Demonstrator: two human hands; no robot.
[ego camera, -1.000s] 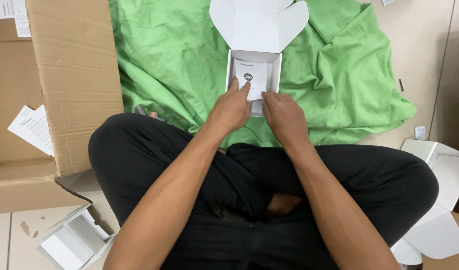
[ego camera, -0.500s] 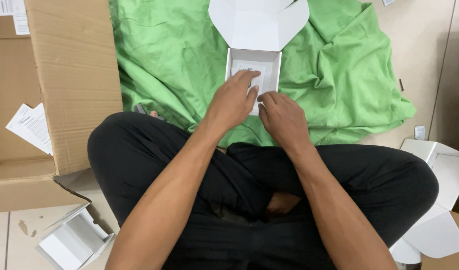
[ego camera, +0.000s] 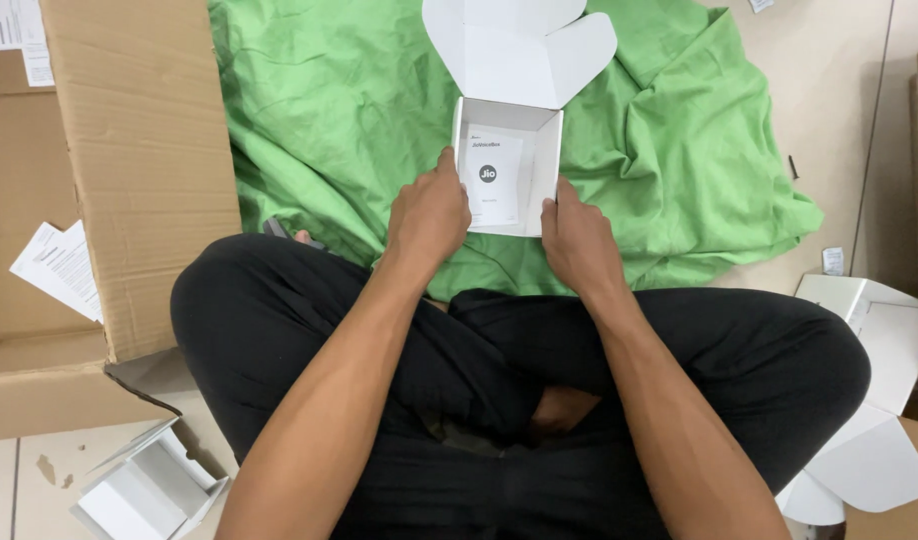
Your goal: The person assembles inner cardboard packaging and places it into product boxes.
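Two hands flank an open white box (ego camera: 507, 165) on a green cloth (ego camera: 329, 110).
The left hand (ego camera: 429, 215) curls its fingers against the box's left wall; the right hand (ego camera: 577, 240) presses its right wall. Between the fingers, a white card (ego camera: 492, 180) lies inside, the lid flap standing open beyond them.

The left hand (ego camera: 431, 212) and right hand (ego camera: 577, 240) flank a small white box (ego camera: 506, 165), whose raised lid blocks the way beyond them. Open green cloth (ego camera: 329, 120) lies left of the left hand, up to a large cardboard flap (ego camera: 144, 150). Right of the right hand, cloth and bare floor (ego camera: 839, 120) stay passable until another white box (ego camera: 874, 330). The person's crossed legs close off the near side.
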